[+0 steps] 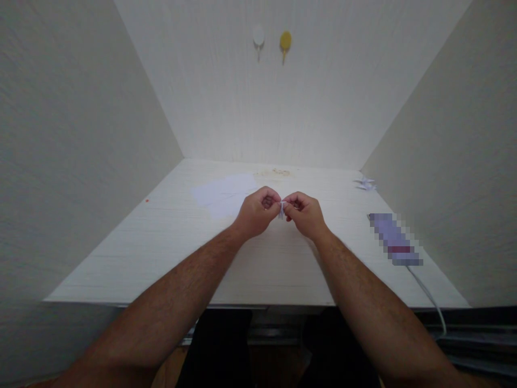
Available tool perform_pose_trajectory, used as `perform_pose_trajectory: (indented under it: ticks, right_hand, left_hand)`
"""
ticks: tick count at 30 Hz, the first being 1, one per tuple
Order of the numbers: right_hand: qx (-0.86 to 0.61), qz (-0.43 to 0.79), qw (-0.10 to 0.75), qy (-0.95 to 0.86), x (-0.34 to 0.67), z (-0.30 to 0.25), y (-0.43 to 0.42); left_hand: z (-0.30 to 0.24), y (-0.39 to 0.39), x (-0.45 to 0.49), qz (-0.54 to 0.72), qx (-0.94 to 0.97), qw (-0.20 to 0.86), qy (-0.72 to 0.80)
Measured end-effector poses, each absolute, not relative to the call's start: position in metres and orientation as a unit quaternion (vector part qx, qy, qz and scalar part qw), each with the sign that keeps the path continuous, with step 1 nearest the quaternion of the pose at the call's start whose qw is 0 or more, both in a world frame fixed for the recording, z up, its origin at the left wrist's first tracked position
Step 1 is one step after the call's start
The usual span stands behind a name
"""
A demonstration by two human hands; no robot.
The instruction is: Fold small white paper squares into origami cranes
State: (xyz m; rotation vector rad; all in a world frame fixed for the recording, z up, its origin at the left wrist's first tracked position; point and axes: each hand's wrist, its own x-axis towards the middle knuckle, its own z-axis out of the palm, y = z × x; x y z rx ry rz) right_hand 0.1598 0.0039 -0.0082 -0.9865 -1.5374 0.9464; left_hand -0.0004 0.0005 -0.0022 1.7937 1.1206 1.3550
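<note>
Over the middle of the white desk (266, 269), a small piece of folded white paper (282, 210) is pinched between my two hands. My left hand (260, 211) closes thumb and fingers on its left side. From the right, my right hand (305, 214) grips it the same way, fingers curled. The fingertips almost meet and cover much of the paper, so its full shape is hidden. Flat white paper sheets (218, 195) lie on the desk behind and to the left of my left hand, partly overlapping.
Small folded white paper pieces (365, 184) lie at the back right. A blurred-out phone-like device (395, 240) with a white cable (428, 296) rests on the right. Two hooks, white (259, 36) and yellow (285, 41), hang on the back wall. Walls enclose both sides.
</note>
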Motion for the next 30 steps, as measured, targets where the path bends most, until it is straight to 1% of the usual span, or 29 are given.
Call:
perform_pose_trajectory:
  ticks: [5,11,16,19,22,24,27,30]
  right_hand:
    - [-0.405,0.418,0.513,-0.631,0.1609,-0.0091,0.0059]
    - [-0.412,0.399,0.51,-0.641,0.1605,-0.0116,0.005]
    - [-0.439,0.335,0.511,-0.659,0.1614,-0.0125,0.0051]
    - [-0.436,0.325,0.514,-0.663,0.1615,-0.0129,0.006]
    - [-0.417,0.367,0.514,-0.653,0.161,-0.0133,0.0074]
    - [-0.408,0.39,0.515,-0.645,0.1607,-0.0132,0.0082]
    - [-0.417,0.378,0.522,-0.641,0.1607,-0.0117,0.008]
    - [-0.43,0.356,0.51,-0.654,0.1612,-0.0089,0.0057]
  left_hand:
    - [-0.0026,-0.0003,0.0008,0.507,0.678,0.358,0.393]
    - [-0.0016,-0.0001,0.0034,0.524,0.655,0.369,0.401]
    - [-0.0006,0.0018,0.0008,0.516,0.624,0.463,0.36]
    - [-0.0029,0.0048,-0.0014,0.52,0.606,0.49,0.349]
    - [-0.0043,0.0081,-0.0035,0.538,0.594,0.483,0.353]
    - [-0.0039,0.0093,-0.0045,0.551,0.595,0.459,0.363]
    - [-0.002,0.009,-0.005,0.561,0.604,0.433,0.365]
    - [-0.0011,0.0081,-0.0046,0.566,0.601,0.44,0.353]
